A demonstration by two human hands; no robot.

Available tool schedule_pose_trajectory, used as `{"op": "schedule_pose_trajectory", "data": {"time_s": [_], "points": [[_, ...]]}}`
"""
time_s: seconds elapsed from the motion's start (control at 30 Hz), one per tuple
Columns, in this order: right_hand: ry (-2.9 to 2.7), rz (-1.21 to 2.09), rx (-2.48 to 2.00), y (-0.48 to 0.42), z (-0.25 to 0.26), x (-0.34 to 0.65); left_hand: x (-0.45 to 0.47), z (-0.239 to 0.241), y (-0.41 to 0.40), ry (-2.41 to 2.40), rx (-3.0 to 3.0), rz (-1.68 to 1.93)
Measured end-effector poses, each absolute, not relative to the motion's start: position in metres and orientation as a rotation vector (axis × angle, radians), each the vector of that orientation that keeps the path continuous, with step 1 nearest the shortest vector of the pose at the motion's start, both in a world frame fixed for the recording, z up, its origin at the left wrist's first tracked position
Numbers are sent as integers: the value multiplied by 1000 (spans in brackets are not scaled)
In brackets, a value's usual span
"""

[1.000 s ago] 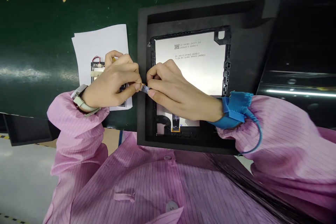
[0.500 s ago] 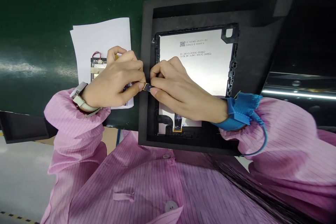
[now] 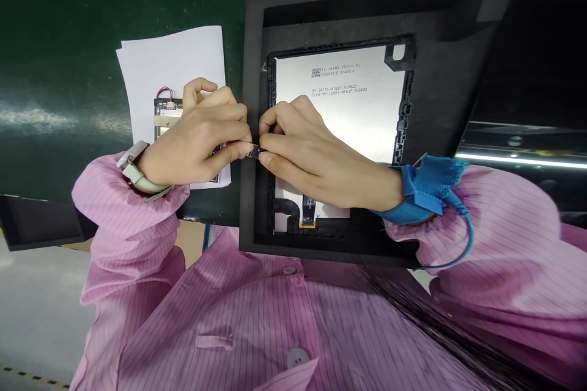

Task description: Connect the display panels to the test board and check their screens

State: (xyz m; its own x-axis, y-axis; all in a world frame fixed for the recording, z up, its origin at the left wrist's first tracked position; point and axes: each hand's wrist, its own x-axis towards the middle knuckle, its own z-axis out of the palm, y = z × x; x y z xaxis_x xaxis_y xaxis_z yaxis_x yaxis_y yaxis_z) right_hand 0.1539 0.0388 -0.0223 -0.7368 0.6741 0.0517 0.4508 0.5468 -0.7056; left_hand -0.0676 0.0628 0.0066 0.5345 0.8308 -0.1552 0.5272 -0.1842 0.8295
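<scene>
Between my two hands, over the left rim of a black foam tray [image 3: 254,208], is a small dark flex cable [image 3: 255,152] with an orange edge. My left hand [image 3: 199,134] pinches its left end between thumb and forefinger. The right end is pinched by my right hand [image 3: 307,153], which reaches across a display panel [image 3: 348,110] with a silvery back and printed codes. That panel lies in the tray inside a black frame. Partly hidden beneath my left hand is a circuit board [image 3: 164,113] with a red wire.
White paper sheets [image 3: 174,58] lie under the circuit board on the green table [image 3: 59,73]. Another black ribbon cable [image 3: 309,211] is at the panel's lower edge. A blue wrist strap [image 3: 413,189] with a cord is on my right wrist.
Both hands keep their pinch on the flex cable, with barely any movement. The whole view has shifted slightly, so everything appears a little further up and left.
</scene>
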Motion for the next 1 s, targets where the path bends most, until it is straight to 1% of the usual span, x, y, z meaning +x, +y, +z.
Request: {"op": "schedule_pose_trajectory", "data": {"time_s": [0.27, 0.5, 0.67, 0.83, 0.9, 1.0], "points": [[-2474, 1009, -929, 39, -22, 154, -76, -3, 62, 935, 2271, 409], [-2472, 1029, -905, 40, -21, 155, -74, -1, 64, 959, 2208, 408], [-2493, 1016, -914, 40, -23, 153, -72, -2, 64, 1043, 2071, 473], [-2437, 968, -986, 37, -6, 156, -77, -6, 68, 988, 2210, 469], [-2409, 903, -1069, 32, 11, 166, -81, -5, 63, 1017, 2306, 598], [-2406, 727, -1238, 17, 35, 193, -86, -7, 37, 1299, 2297, 1024]]}}
